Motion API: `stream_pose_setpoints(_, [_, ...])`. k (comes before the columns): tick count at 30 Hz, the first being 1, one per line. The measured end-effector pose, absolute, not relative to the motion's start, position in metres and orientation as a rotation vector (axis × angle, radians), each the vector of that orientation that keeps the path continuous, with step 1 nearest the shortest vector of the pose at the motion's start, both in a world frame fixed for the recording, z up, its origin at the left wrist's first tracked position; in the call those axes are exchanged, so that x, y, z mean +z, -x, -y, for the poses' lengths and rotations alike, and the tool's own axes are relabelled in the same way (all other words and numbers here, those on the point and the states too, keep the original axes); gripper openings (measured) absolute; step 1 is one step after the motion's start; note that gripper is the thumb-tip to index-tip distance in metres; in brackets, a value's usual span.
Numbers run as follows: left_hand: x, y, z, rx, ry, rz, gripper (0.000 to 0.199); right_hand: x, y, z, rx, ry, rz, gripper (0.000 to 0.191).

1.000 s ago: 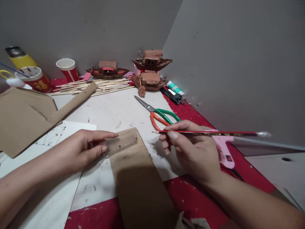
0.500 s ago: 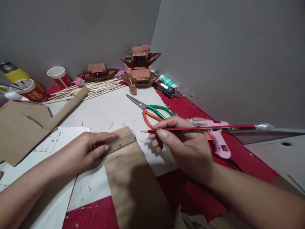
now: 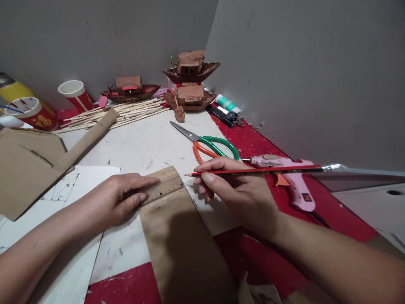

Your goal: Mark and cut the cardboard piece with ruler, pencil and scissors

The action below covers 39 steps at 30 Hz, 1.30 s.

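My left hand presses a clear ruler down with its thumb and forefinger. The ruler lies across the far end of a strip of brown cardboard. In my right hand is a red and black pencil, pinched between thumb and fingers. Its sharpened point faces left, just above and beyond the ruler's right end, and appears clear of the cardboard. Scissors with green and orange handles lie just behind my right hand, blades to the far left.
A pink glue gun lies at the right. Model boats, thin wooden sticks and red cups stand or lie along the back. Cut cardboard and a sheet with a drawing are at the left.
My right hand has moved slightly left with the pencil, bringing its point nearer the ruler's end. The view has shifted a little; my left hand still holds the ruler in place.
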<state>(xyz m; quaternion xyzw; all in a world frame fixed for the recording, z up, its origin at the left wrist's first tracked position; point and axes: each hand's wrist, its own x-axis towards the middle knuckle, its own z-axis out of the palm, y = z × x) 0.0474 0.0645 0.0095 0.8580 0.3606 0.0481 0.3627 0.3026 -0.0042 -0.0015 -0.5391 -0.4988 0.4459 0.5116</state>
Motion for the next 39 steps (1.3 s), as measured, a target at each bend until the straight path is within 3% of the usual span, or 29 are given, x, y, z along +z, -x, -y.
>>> stream_pose_setpoints(25, [0.002, -0.048, -0.064, 0.219, -2.487, -0.802, 0.039, -0.007, -0.303, 0.000, 1.047, 1.278, 1.285, 0.008])
stream_pose_setpoints(39, [0.004, -0.052, -0.065, 0.187, -2.477, -0.831, 0.041, -0.017, -0.299, 0.013, 1.018, 1.101, 1.760, 0.012])
